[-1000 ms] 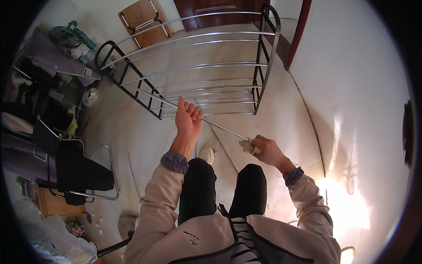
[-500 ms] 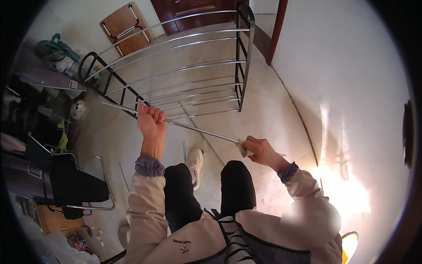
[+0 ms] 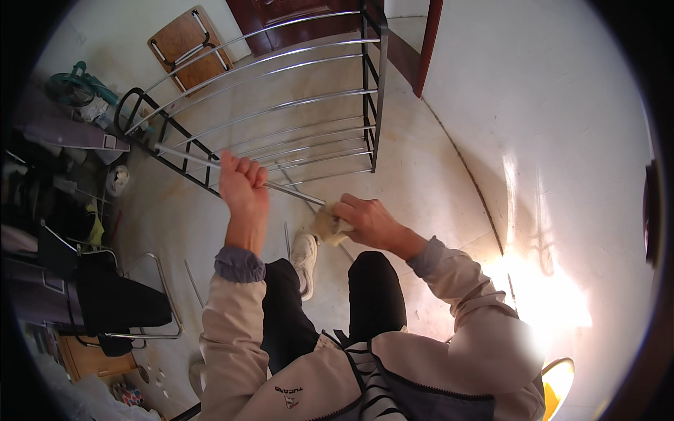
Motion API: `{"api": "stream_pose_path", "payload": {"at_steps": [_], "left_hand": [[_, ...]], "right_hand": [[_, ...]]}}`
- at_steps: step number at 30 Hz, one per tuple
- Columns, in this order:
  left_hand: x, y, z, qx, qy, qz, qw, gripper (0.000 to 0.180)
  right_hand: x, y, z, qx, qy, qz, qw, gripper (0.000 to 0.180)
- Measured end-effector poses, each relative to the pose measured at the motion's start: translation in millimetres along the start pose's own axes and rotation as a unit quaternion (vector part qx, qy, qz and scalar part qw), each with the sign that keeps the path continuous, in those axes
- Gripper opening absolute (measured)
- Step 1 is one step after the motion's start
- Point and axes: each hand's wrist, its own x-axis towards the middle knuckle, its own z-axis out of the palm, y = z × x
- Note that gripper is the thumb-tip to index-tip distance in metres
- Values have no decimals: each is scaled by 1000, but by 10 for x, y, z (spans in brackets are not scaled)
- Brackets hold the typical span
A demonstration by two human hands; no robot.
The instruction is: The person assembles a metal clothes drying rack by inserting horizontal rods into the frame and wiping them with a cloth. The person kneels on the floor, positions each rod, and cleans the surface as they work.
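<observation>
Left hand (image 3: 243, 184) tight around metal rod (image 3: 295, 194), right hand (image 3: 368, 222) gripping beige wad (image 3: 327, 226), probably cloth

Silver-grey rod (image 3: 295, 194), beige cloth (image 3: 328, 224) — black and silver rack (image 3: 378, 98) — beige jacket (image 3: 305, 386), grey cuffs (image 3: 239, 264), black-and-white striped shirt (image 3: 359, 355)

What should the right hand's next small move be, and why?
Perhaps slide the beige cloth along the metal rod toward the left hand: that hand grips the rod, the right hand holds the cloth around it, and the stretch between is uncovered.
</observation>
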Motion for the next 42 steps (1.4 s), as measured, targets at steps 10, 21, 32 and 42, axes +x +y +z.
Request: {"api": "stream_pose_path", "payload": {"at_steps": [10,21,32,42], "left_hand": [[294,583,-600,14,61,91,994,48],[-77,147,109,44,-95,71,992,37],[-323,-185,314,43,-65,58,995,43],[-20,207,-80,50,-9,104,993,45]], "right_hand": [[-1749,1079,-483,-114,-103,88,984,31],[-1002,931,-1109,494,278,350,745,49],[287,35,162,14,128,-23,991,42],[-1656,1179,-203,-120,-45,61,990,41]]}}
